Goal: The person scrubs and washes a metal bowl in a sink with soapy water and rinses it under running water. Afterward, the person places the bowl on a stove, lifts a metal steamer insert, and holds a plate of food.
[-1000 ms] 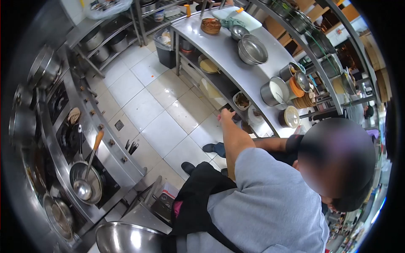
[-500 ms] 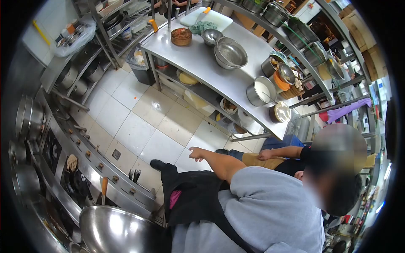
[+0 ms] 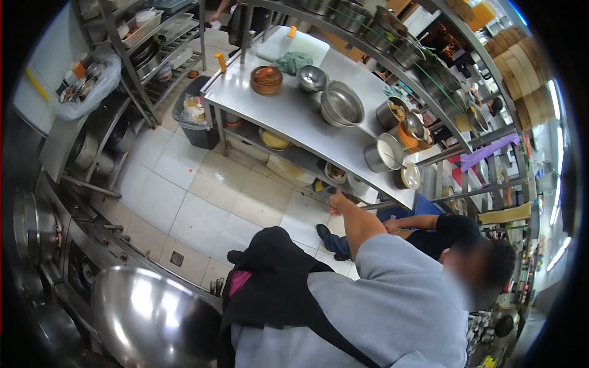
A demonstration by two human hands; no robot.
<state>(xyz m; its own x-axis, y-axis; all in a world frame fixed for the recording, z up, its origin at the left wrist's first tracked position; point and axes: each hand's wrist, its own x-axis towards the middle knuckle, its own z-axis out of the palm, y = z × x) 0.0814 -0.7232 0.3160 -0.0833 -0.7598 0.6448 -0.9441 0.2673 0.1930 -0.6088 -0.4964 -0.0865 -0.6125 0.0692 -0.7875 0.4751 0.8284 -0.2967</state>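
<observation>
Neither of my own hands is in view. A large shiny metal bowl (image 3: 153,319) fills the lower left, beside the stove; whether I touch it cannot be seen. Close in front, a co-worker in a grey shirt (image 3: 374,300) and black apron (image 3: 276,282) stretches a bare arm toward the worktable; that co-worker's hand (image 3: 335,202) is partly curled, near the table's front edge. Behind, a second co-worker in a black shirt (image 3: 445,230) holds a hand near the waist.
A steel worktable (image 3: 239,89) carries a steamer basket (image 3: 266,80), metal bowls (image 3: 342,104), a pot of white liquid (image 3: 383,153) and a cutting board (image 3: 313,46). A bin (image 3: 196,132) stands by its leg. Stove (image 3: 76,264) at left; tiled floor (image 3: 199,208) between.
The view has shifted. The grey-shirted co-worker's hand has moved up and right, closer to the table. The large bowl looks bigger and further left; the orange-brown handle beside it is no longer visible.
</observation>
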